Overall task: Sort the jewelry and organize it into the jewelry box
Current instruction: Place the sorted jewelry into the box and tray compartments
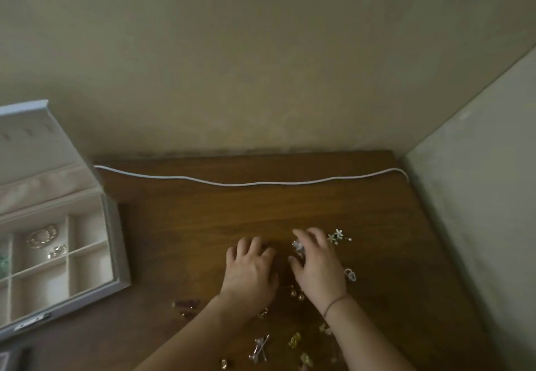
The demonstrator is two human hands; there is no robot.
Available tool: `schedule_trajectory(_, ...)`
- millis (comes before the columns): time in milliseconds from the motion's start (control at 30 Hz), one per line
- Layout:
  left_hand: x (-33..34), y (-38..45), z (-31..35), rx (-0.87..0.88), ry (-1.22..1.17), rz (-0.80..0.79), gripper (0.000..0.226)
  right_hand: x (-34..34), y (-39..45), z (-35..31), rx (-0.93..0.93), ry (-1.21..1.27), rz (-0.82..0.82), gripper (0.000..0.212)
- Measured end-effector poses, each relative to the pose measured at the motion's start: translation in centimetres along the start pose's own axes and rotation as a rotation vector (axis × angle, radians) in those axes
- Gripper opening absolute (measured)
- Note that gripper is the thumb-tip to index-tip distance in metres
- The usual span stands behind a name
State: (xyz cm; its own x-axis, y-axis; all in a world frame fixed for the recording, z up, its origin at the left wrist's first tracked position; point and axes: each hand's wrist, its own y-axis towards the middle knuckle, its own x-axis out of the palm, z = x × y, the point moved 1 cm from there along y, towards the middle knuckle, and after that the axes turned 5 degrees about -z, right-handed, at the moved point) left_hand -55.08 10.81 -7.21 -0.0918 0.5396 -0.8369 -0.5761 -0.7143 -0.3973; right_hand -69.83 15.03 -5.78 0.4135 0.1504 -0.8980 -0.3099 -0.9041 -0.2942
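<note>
An open pale jewelry box (114, 243) stands at the table's left edge with its lid up. One compartment holds a gold bracelet (42, 235) and a small silver piece (57, 251). Loose jewelry lies on the dark wooden table (203, 219): flower earrings (338, 235), a clear drop piece (350, 274), pearl earrings (297, 293), silver pins (259, 347), yellow pieces (294, 338) and dark red pieces (187, 305). My right hand (319, 269) pinches a small silver-white piece (298, 246) between thumb and fingers. My left hand (249, 272) rests palm down on the table beside it, holding nothing visible.
A white cable (246, 183) runs across the back of the table along the wall. A second wall (478, 196) borders the table on the right. Something green (3, 263) shows in the box's leftmost compartment. Bare wood lies between the box and my hands.
</note>
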Motion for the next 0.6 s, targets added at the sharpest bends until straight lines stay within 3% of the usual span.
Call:
schedule_trajectory(200,0.5,0.2,-0.1,-0.013,0.046,0.022,0.049,0.6,1.7,1.6,-0.122,0.041,-0.028,0.026)
schedule_trajectory(367,-0.3,-1.2,-2.3,0.085,-0.172,0.164,0.04,-0.3,2.0,2.2,0.001,0.334,-0.031,0.013)
schedule_trajectory(433,-1.4,-2.8,-4.0,0.164,-0.255,0.285,0.033,-0.4,2.1,2.1,0.131,0.69,-0.069,0.009)
schedule_trajectory(533,-3.0,-6.3,-7.9,0.176,-0.355,0.468,0.021,-1.0,2.1,0.2,0.298,1.602,-0.199,0.013)
schedule_trajectory(600,-4.2,-9.2,-10.8,0.136,-0.395,0.59,0.021,-1.6,2.2,-2.2,0.344,1.931,-0.265,0.016)
